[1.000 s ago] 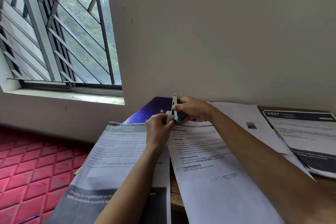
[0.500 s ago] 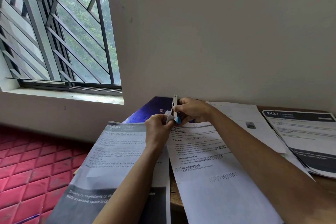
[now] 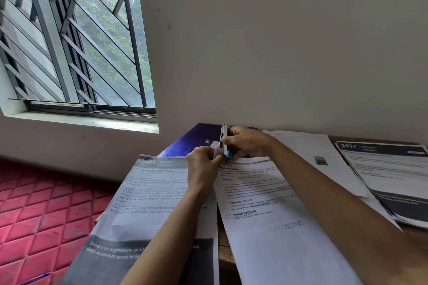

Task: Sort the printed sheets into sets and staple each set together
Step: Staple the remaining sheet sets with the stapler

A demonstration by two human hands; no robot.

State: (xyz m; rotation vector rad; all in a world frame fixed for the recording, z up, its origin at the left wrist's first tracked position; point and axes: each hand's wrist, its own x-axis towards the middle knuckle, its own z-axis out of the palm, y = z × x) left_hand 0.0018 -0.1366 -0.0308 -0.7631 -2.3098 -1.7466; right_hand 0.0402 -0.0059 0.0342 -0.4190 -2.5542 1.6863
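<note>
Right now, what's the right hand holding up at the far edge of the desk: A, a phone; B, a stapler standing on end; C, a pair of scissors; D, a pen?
B: the right hand grips a slim stapler stood upright, white with a blue base, while the left hand pinches something small against it.

Both our forearms reach forward and converge. Our left hand (image 3: 203, 166) is curled, thumb and fingers pinched together at the top, knuckles toward us. Our right hand (image 3: 247, 143) sits just beyond, touching it, fingers folded in a closed grip, wrist angled inward to the left.
</note>
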